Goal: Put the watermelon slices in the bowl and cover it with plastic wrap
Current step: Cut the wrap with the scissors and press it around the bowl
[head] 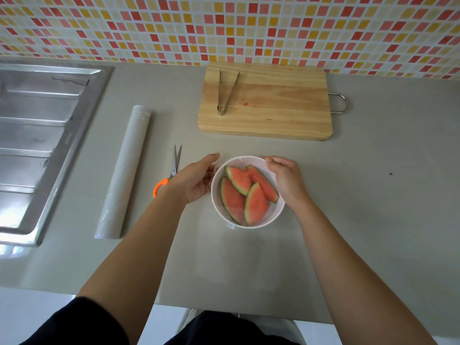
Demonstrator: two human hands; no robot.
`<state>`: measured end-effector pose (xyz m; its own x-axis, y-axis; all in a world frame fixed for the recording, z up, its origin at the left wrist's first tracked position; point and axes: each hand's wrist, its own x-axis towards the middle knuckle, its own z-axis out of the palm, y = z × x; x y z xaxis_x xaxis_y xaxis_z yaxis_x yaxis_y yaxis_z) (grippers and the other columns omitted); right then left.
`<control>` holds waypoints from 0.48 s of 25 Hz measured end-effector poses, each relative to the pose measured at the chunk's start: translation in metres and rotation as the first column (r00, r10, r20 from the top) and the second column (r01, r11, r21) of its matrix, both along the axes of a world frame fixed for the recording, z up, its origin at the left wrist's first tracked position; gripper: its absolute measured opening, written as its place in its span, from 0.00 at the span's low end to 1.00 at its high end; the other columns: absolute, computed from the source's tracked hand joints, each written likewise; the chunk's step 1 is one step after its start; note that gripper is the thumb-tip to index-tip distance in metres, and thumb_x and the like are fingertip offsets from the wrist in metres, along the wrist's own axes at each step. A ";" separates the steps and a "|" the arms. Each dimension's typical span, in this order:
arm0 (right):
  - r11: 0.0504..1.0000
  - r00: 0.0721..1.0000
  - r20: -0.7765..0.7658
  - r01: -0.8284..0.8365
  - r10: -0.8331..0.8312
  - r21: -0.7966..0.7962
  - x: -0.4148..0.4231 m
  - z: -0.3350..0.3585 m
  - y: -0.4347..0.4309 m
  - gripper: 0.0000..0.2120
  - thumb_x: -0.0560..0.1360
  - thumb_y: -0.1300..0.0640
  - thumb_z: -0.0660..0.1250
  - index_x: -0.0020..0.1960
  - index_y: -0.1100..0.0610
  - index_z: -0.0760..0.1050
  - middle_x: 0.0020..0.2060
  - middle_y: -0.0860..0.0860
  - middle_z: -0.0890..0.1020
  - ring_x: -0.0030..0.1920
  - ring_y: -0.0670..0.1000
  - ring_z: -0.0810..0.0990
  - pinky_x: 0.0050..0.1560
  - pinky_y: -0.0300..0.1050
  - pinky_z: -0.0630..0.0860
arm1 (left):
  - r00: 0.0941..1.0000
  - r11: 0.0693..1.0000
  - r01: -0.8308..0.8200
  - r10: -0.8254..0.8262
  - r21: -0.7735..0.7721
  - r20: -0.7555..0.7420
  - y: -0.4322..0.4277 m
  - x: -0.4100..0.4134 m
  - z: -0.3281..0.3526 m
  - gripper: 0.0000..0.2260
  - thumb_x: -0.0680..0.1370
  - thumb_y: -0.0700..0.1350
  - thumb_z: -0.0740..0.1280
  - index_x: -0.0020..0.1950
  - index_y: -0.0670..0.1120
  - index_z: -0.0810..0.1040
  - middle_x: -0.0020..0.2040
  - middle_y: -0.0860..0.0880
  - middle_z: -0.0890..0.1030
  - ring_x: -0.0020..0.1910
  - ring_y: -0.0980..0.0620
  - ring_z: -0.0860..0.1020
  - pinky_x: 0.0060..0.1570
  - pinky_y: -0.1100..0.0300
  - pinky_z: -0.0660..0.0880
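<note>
Four watermelon slices [249, 192] lie in the white bowl [275, 212] on the desk [373, 195], under stretched plastic wrap [239, 162]. The left hand [196, 180], fingers relaxed, cups the bowl's left wall. The right hand [286, 180] curls its fingers over the bowl's right rim. Scissors [174, 168] lie left of the bowl.

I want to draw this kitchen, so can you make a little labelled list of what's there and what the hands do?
Bowl: white round bowl on the grey counter.
Fruit: four red watermelon slices with green rind, inside it.
Cover: clear film seems stretched over the bowl.
Left hand: open, beside the bowl's left side.
Right hand: fingers curled at the bowl's right rim.
Left of bowl: orange-handled scissors, long roll of plastic wrap, steel sink.
Behind: wooden cutting board with metal tongs on it.
</note>
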<state>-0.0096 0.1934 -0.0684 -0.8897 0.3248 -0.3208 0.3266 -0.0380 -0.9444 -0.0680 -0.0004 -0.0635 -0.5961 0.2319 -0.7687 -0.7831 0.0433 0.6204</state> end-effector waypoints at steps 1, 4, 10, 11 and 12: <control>1.000 1.000 0.001 0.002 -0.002 0.002 0.000 -0.001 0.000 0.14 0.74 0.62 0.64 0.35 0.48 0.81 0.41 0.49 0.84 0.44 0.44 0.79 0.49 0.38 0.73 | 0.995 0.994 0.096 -0.098 -0.061 -0.035 0.000 -0.001 0.001 0.13 0.77 0.52 0.67 0.44 0.42 0.77 0.37 0.45 0.75 0.38 0.49 0.73 0.45 0.58 0.73; 1.000 1.000 0.019 0.017 -0.017 0.012 0.000 -0.004 0.000 0.10 0.74 0.62 0.64 0.38 0.58 0.82 0.45 0.59 0.84 0.43 0.46 0.77 0.48 0.41 0.72 | 0.974 0.984 0.146 -0.161 -0.105 -0.158 0.006 -0.004 0.006 0.10 0.77 0.50 0.67 0.44 0.43 0.76 0.36 0.47 0.75 0.39 0.48 0.71 0.41 0.56 0.71; 1.000 1.000 0.011 0.020 -0.020 -0.016 -0.003 -0.005 0.001 0.10 0.73 0.64 0.64 0.36 0.57 0.82 0.41 0.55 0.84 0.44 0.46 0.76 0.48 0.40 0.72 | 0.946 0.984 -0.140 0.100 -0.111 -0.309 0.021 0.000 0.000 0.13 0.81 0.45 0.60 0.36 0.44 0.70 0.30 0.48 0.74 0.28 0.52 0.72 0.30 0.63 0.71; 1.000 1.000 0.009 0.019 -0.019 -0.021 -0.003 -0.005 0.001 0.12 0.73 0.63 0.64 0.36 0.54 0.82 0.41 0.54 0.84 0.45 0.46 0.77 0.49 0.40 0.72 | 0.946 0.981 -0.159 0.119 -0.111 -0.300 0.023 0.000 -0.001 0.14 0.81 0.45 0.60 0.36 0.44 0.70 0.30 0.49 0.73 0.27 0.53 0.72 0.29 0.64 0.70; 1.000 1.000 0.005 0.019 -0.019 -0.024 -0.003 -0.005 0.000 0.12 0.73 0.63 0.64 0.36 0.52 0.82 0.41 0.54 0.85 0.45 0.46 0.78 0.50 0.40 0.73 | 0.948 0.979 -0.172 0.135 -0.105 -0.290 0.023 -0.001 -0.003 0.14 0.81 0.45 0.60 0.36 0.44 0.70 0.30 0.49 0.74 0.27 0.53 0.73 0.29 0.64 0.71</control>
<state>-0.0124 0.1938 -0.0730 -0.8817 0.3340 -0.3332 0.3305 -0.0669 -0.9415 -0.0685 0.0227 -0.0664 -0.8118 0.0317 -0.5830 -0.5823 0.0291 0.8124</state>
